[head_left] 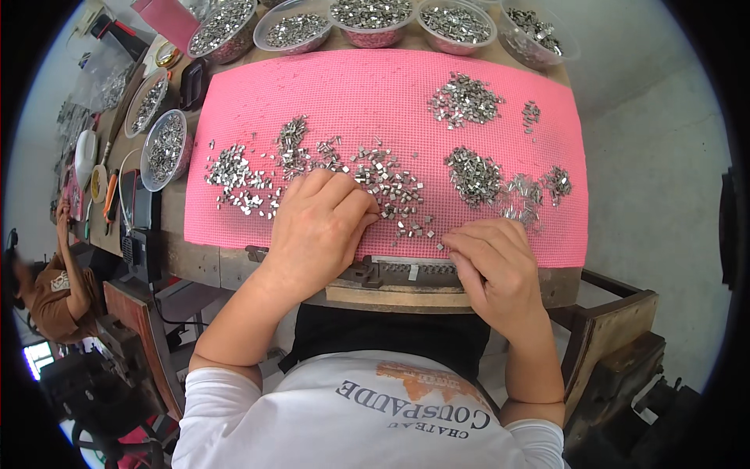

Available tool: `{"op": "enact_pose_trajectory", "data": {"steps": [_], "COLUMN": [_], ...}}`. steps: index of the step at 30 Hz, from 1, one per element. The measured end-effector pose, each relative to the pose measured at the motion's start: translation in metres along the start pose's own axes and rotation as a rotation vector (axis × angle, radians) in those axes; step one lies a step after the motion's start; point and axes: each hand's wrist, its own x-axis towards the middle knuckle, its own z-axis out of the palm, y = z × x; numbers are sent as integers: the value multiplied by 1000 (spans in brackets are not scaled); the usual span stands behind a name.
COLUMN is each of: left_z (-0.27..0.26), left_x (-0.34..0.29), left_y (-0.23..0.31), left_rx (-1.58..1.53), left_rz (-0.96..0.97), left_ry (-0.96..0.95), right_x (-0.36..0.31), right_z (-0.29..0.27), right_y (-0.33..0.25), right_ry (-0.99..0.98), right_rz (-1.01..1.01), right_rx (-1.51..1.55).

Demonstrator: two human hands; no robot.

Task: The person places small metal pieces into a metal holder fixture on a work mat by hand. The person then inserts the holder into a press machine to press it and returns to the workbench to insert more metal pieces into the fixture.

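Note:
Many small silvery metal pieces lie in separate piles on a pink textured mat (351, 86). My left hand (324, 223) is curled over the near side of the middle pile (383, 176); its fingertips are hidden, so what it holds cannot be made out. Closed in a pinch at the mat's front edge, my right hand (496, 258) has a small metal piece (441, 246) at its fingertips. Between the hands lie a few loose pieces (414, 227). Beyond my right hand are a dense pile (473, 178) and a looser, shinier one (519, 199).
Clear plastic bowls of metal pieces (457, 23) line the mat's far edge, with further bowls (166, 148) at the left. A dark metal strip fixture (406, 272) sits at the front table edge. Orange-handled pliers (111, 191) lie left. Another person (58, 301) sits far left.

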Motion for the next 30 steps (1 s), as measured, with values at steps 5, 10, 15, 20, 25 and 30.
{"op": "enact_pose_trajectory", "data": {"steps": [5,10,15,20,25,30], "left_z": [-3,-12,-11,-9,-5,-2], "left_x": [-1,-5,-9,-6,-5,-5], "left_y": [-2,-15,-15,-13,-11,-10], "left_rx": [-37,-162,-183,-105,-73,-44], "left_rz": [6,-83,-97,-42,-48,-25], "left_ry": [-9,57,25,10,-7,17], "right_x": [6,8,14,17,14,12], "right_z": [2,0,-3,-4,-4,-5], "right_y": [1,2,2,-4,-2,-2], "right_ry": [-25,-113,-182,-213,-182,-182], "right_rz": [-10,-34,-59,-11,34,29], "right_rx": [-7,-57,-89,-111,-89,-96]}}
